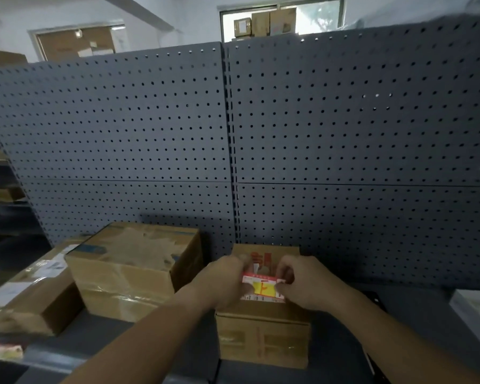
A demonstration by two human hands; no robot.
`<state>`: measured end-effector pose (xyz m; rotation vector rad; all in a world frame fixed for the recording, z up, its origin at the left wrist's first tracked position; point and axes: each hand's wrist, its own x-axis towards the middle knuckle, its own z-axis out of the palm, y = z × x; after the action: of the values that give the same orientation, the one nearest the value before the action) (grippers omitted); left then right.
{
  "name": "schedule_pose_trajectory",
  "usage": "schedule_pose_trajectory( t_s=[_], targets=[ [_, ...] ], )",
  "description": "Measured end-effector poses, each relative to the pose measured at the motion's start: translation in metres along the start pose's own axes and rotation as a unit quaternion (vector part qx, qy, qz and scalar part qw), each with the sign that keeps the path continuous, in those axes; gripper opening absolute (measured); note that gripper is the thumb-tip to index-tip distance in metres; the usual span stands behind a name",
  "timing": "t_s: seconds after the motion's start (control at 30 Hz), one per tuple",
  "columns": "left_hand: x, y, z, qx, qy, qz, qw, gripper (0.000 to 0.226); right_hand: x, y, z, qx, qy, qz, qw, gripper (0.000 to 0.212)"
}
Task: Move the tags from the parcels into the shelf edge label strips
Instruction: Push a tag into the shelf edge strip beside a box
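Note:
A small cardboard parcel stands on the grey shelf in front of me. On its top lies a red, white and yellow tag. My left hand pinches the tag's left edge and my right hand pinches its right edge. Both hands rest over the parcel's top. A second tag, blurred, sits in the shelf edge label strip at the lower left.
Two larger taped parcels stand to the left on the shelf. A grey perforated back panel rises right behind the parcels. A white flat object lies at the right edge. Stacked boxes show through a window above.

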<state>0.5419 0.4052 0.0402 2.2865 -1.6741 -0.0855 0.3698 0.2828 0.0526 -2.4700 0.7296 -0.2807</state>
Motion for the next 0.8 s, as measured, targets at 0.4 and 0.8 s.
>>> schedule_pose_trajectory(
  t_s=[0.4, 0.8],
  targets=[
    [-0.006, 0.007, -0.010, -0.033, 0.110, -0.010, 0.993, 0.044, -0.009, 0.001, -0.009, 0.051, 0.117, -0.012, 0.992, 0.008],
    [0.027, 0.096, 0.014, -0.048, 0.072, 0.187, 0.979, 0.047, -0.130, 0.027, -0.047, 0.029, 0.347, 0.205, 0.915, 0.013]
  ],
)
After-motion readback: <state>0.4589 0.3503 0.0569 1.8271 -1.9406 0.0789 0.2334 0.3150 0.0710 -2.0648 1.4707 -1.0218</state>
